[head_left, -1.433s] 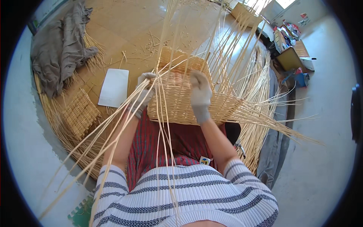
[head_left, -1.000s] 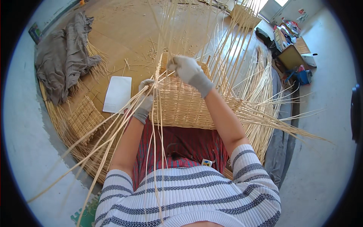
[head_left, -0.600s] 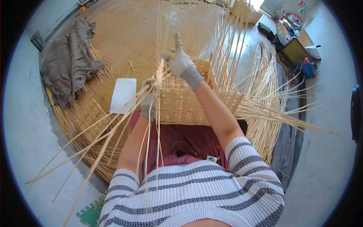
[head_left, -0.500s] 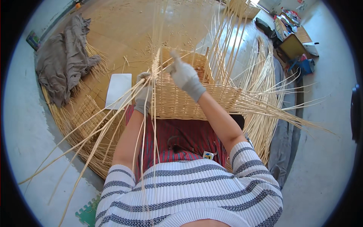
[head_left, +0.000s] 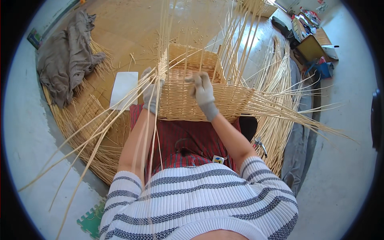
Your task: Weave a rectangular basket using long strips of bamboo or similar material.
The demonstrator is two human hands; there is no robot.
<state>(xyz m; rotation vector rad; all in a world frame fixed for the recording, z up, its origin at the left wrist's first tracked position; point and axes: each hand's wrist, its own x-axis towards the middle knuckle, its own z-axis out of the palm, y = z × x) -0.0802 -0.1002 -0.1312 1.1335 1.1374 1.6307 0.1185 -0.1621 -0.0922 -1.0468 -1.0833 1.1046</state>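
Observation:
A woven wicker basket (head_left: 206, 100) rests over my lap on red striped cloth (head_left: 188, 136), with long pale canes rising and fanning from its sides. My left hand (head_left: 151, 90), in a pale glove with a grey cuff, grips the basket's left corner among several loose canes (head_left: 120, 112) that trail down-left. My right hand (head_left: 203, 94), gloved alike, is just in front of the basket's near wall, fingers loosely apart and partly stretched out. Whether its fingertips touch the weave or a cane, I cannot tell.
Grey cloth (head_left: 64, 56) covers canes at left, beside a white board (head_left: 124, 88) and a woven panel (head_left: 90, 118). Long cane bundles (head_left: 280, 112) lie at right, with a metal tool (head_left: 260, 146) by my seat. Cluttered furniture (head_left: 314, 48) and another basket (head_left: 262, 8) stand behind.
My right hand rose to the basket's upper left, fingers spreading, then came down and rightward to the near wall. My left hand stays at the left corner. The view shifts slightly.

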